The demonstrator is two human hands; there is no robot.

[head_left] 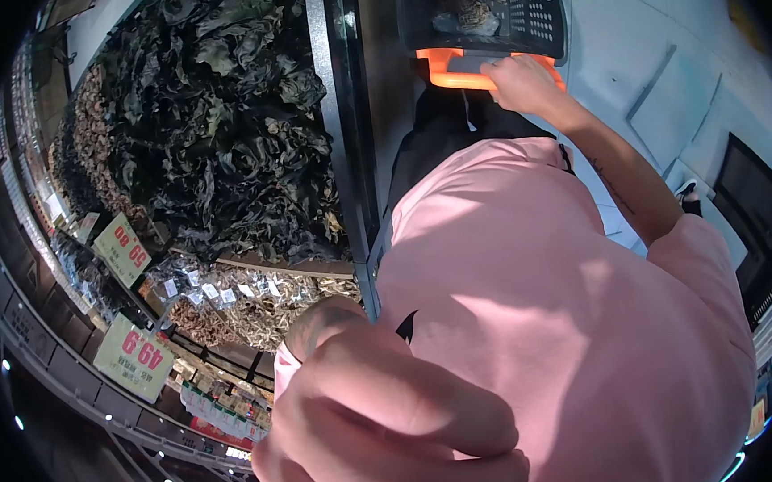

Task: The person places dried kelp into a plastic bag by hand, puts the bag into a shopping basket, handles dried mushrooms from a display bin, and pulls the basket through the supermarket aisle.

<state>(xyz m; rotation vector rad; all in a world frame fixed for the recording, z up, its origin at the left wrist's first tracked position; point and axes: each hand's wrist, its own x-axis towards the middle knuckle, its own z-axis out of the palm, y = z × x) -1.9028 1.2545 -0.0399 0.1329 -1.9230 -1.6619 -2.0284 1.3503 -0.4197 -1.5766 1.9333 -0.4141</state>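
Observation:
At the upper right, my right hand (527, 85) is closed round the orange handle (460, 81) of a dark perforated basket (542, 11). Packaged goods (476, 18) lie inside the basket. My left hand (389, 415) is raised very close to the camera at the bottom, in front of the pink shirt (530, 258). Its fingers are curled and pressed together, and whatever they hold, if anything, is hidden.
Left of me is a display of dark dried leaves (216, 118) behind a metal edge (325, 66). Below it lie small labelled packs (220, 293), with price signs (123, 250) beside them. Pale floor tiles (662, 87) show at right.

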